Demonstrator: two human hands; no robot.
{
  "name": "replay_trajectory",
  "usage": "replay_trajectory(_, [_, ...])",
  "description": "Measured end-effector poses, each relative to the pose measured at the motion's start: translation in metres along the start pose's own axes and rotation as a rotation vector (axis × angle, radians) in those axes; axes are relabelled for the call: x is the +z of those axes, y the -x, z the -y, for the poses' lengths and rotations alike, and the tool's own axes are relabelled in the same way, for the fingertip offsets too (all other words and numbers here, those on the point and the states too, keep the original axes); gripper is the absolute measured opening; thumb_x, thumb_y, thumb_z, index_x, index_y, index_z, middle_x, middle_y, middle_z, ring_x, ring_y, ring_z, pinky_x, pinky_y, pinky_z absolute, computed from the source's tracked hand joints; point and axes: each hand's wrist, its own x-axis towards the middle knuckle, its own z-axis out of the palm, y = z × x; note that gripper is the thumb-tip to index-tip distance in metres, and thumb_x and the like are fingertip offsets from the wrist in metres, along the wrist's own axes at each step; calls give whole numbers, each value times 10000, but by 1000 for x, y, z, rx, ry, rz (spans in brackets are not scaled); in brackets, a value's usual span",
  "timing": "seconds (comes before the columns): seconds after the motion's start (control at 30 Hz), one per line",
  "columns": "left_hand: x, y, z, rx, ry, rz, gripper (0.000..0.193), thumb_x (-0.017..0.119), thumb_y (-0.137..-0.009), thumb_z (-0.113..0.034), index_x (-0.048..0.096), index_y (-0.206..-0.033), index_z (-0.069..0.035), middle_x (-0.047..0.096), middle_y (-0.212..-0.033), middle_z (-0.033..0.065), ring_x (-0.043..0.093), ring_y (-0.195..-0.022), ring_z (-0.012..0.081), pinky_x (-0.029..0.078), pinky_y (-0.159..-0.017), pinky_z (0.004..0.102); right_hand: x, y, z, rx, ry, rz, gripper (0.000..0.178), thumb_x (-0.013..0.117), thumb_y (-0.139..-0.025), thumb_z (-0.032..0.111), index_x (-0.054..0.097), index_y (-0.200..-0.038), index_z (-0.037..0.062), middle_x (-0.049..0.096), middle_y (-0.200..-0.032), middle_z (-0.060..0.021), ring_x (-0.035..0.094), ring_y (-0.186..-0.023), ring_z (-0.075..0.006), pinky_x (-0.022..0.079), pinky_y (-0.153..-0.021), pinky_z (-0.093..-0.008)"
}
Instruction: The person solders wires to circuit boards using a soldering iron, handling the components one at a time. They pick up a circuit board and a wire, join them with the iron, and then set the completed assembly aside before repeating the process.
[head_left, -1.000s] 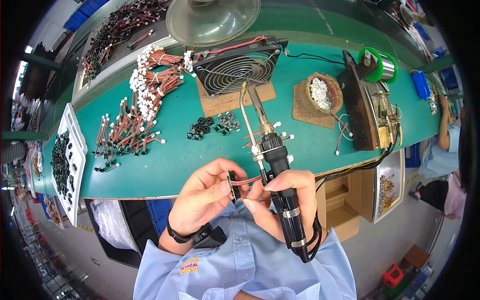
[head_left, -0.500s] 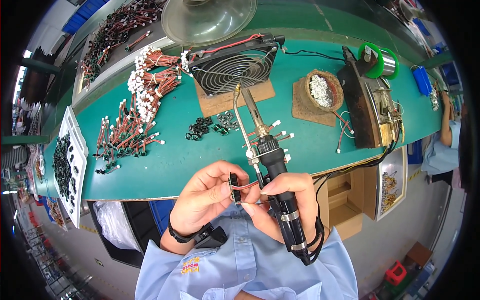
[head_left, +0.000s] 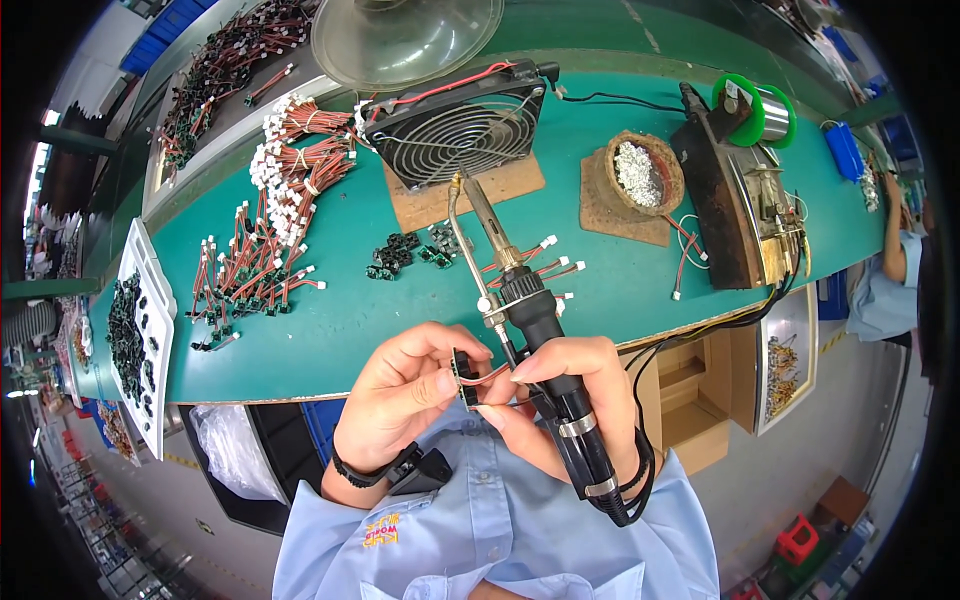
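Between thumb and fingers, my left hand [head_left: 405, 390] pinches a small circuit board [head_left: 464, 379] with black parts on it, held upright just off the table's front edge. My right hand [head_left: 580, 400] is wrapped round a black soldering iron [head_left: 545, 325] with a thin metal feed tube clamped along it. The iron's tip points away over the table, apart from the board. Red and white wires [head_left: 490, 376] run from the board to my right fingers, whose tips come close to the board's lower end. Where the wires end is hidden behind that hand.
A fan [head_left: 455, 135] stands behind the iron's tip. Left lie wired boards [head_left: 255, 275] and bundled cables [head_left: 300, 165], beside a white tray [head_left: 155, 330] of black parts. Loose boards [head_left: 395, 255] lie mid-table. At right are a bowl [head_left: 670, 165], a solder spool [head_left: 770, 115] and a soldering stand [head_left: 735, 200].
The soldering iron's tip has shifted slightly left. Both hands keep their grips, and the board has turned a little.
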Motion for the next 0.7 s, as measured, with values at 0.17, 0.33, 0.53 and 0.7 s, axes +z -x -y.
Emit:
replay_trajectory(0.17, [2, 1, -2, -5, -27, -27, 263, 591, -863, -132, 531, -1064, 26, 563, -1029, 108, 549, -926, 173, 424, -837, 306, 2, 2, -1, 48, -85, -67, 389, 689, -696, -75, 487, -1015, 19, 607, -811, -75, 632, -709, -150, 490, -630, -251])
replay_trajectory(0.33, [2, 0, -4, 2, -86, -23, 258, 596, -857, -116, 529, -1061, 28, 567, -1032, 112, 556, -934, 173, 434, -830, 300, 0, 0, -1, 71, -119, -59, 384, 685, -705, -68, 487, -1022, 18, 607, -810, -68, 628, -710, -139, 488, -634, -247])
replay_trajectory(0.53, [4, 2, -9, -27, -124, -47, 227, 575, -865, -81, 531, -1057, 30, 582, -1022, 112, 566, -932, 168, 436, -833, 296, -7, -7, -1, 40, -47, 18, 403, 698, -726, -44, 448, -1031, 39, 601, -812, -68, 627, -732, -125, 491, -604, -232])
replay_trajectory(0.7, [10, 4, -14, -60, -203, -43, 210, 546, -867, -27, 519, -1067, 31, 592, -1000, 105, 570, -925, 155, 436, -830, 285, -16, -5, 2, 81, -18, 93, 407, 715, -733, -17, 439, -1024, 51, 602, -810, -67, 628, -748, -118, 502, -604, -231])
